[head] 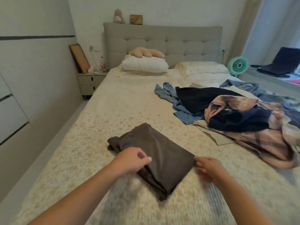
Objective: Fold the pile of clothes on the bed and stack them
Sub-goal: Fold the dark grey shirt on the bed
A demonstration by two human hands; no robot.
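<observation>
Left hand [132,159]: the near-left edge of the folded brown garment [155,153] is pinched between thumb and forefinger, a narrow grip closed on cloth. Right hand [207,167]: blurred; the fingertips are seen touching the garment's near-right corner, fingers partly curled, but whether cloth is actually held cannot be told.

From the two grips the garment runs away toward the far left. Its long axis is laid diagonally, from the near end close to the right forearm up to the far-left end, where looser layers are bunched. It is folded into a rough oblong and lies flat on the bed [123,101], in the near middle, between the two hands. The left hand is placed over the garment's middle and is judged the nearer one for pressing or turning; the right hand is placed only at the corner.

The unfolded pile [235,111] is seen to the far right of the garment, well apart from it: a dark item, blue denim-like cloth and a pink plaid piece are tangled together. The right hand is judged nearer to that pile, so the next reach would likely be made rightward and away across the bed. No stack beyond the brown garment is seen.
</observation>
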